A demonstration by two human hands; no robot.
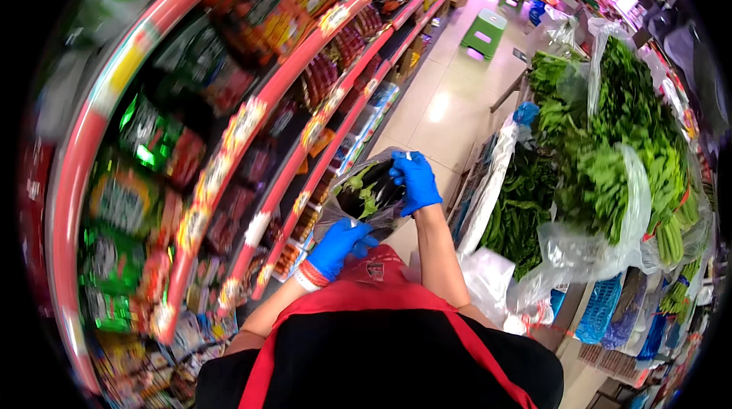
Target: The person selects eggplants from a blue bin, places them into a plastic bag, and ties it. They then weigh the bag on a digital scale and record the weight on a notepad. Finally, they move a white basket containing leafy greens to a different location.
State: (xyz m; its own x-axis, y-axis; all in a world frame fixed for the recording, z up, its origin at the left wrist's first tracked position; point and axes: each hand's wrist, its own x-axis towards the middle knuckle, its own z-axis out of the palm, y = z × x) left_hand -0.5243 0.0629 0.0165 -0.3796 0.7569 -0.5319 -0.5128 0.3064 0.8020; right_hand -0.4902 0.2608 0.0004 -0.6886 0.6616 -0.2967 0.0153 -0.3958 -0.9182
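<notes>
Both my hands wear blue gloves and hold a clear plastic bag (327,216) in front of my red apron (372,289). Dark eggplants (380,173) with green caps lie inside the bag. My left hand (341,246) grips the near side of the bag; its fingers are curled and partly turned from view. My right hand (415,182) pinches the far right edge of the bag, beside the eggplants. A red-and-white band circles my left wrist.
Shelves with red edge strips (251,117) and packaged goods line the left. Leafy greens (623,140) and green peppers (517,209) lie on a stand at the right, with loose plastic bags (595,249). A green step stool (484,34) stands on the tiled aisle floor (437,94) ahead.
</notes>
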